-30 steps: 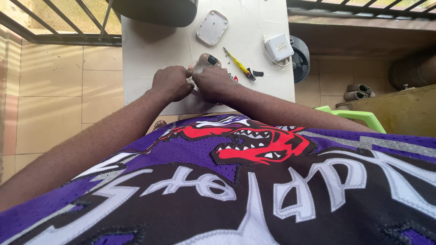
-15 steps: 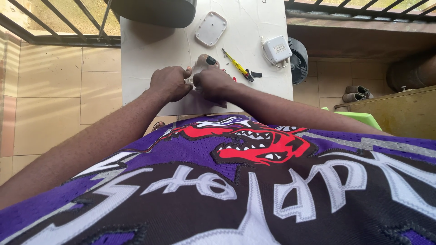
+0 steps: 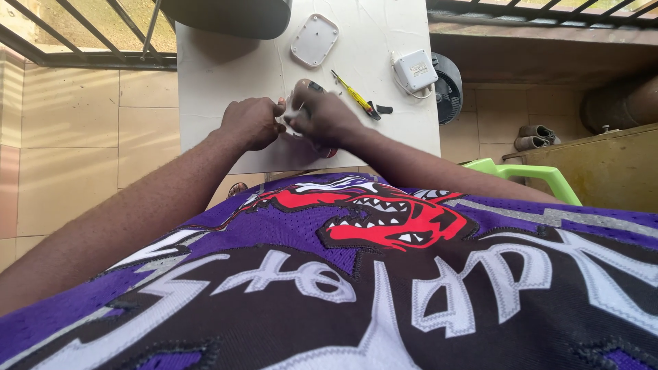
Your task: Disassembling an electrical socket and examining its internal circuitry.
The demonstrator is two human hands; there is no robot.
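My left hand (image 3: 251, 121) and my right hand (image 3: 325, 116) meet over the white table (image 3: 219, 75), both closed around a small white part (image 3: 286, 118) held between them. The fingers hide most of it, so its shape stays unclear. Under my right hand a red-edged object (image 3: 330, 152) peeks out, and a dark rounded piece (image 3: 310, 85) shows just beyond the knuckles. My purple and black jersey fills the lower half of the head view.
On the table lie a white rounded cover plate (image 3: 314, 40), a yellow-handled screwdriver (image 3: 352, 94), a small black bit (image 3: 384, 109) and a white box with a cord (image 3: 414, 70). A dark bin (image 3: 229, 15) stands at the far edge. A fan (image 3: 448, 85), green stool (image 3: 524, 171) and shoes (image 3: 534, 137) are right.
Both hands stay together over the same spot on the table; only slight finger shifts show. The view has tilted a little.
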